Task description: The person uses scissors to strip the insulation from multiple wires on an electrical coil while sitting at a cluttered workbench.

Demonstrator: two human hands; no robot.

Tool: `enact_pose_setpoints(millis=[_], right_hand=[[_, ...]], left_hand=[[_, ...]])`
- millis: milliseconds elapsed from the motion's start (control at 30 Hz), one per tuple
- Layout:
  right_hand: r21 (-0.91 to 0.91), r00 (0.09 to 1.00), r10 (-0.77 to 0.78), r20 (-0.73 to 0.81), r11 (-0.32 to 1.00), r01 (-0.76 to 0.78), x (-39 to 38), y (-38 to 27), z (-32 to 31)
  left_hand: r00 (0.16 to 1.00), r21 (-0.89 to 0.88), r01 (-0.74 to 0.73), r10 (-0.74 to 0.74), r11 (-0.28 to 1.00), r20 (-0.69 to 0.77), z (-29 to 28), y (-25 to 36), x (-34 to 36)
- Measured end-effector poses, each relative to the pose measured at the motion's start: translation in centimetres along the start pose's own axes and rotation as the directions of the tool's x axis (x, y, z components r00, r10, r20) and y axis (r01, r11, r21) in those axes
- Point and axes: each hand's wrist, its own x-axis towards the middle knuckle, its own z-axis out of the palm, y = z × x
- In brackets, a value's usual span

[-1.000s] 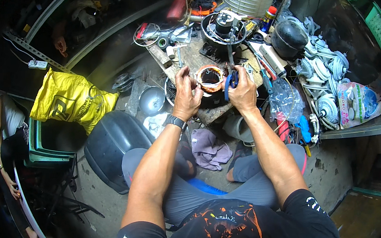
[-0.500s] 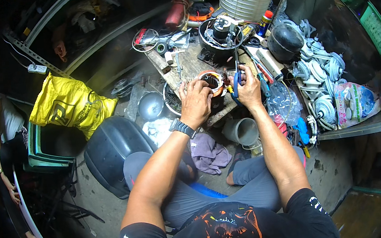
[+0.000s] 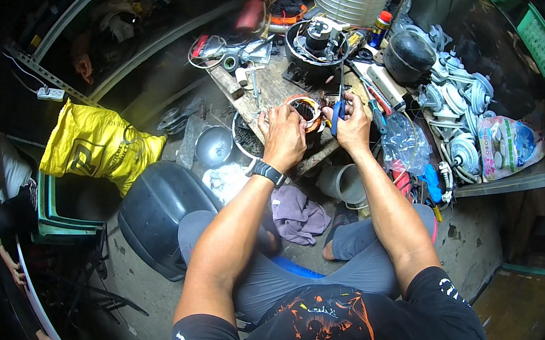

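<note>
The left hand [image 3: 284,137] grips the copper-wound motor stator [image 3: 304,112] by its near rim on the wooden worktop [image 3: 271,85]. Just right of it, the right hand [image 3: 351,125] holds blue-handled pliers [image 3: 340,106], tips touching the stator's edge.

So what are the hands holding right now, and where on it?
The left hand grips the copper-wound motor stator by its near rim. The right hand holds a blue-handled tool by its handle.
</note>
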Motion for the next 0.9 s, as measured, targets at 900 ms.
enact_pose_setpoints(millis=[900], right_hand=[[0.328,0.505,0.217,0.836,0.541,-0.775,-9.6,-1.5,-6.7]], left_hand=[[0.965,-0.038,-0.141,0.145,0.989,0.219,-4.2,-1.0,0.7]])
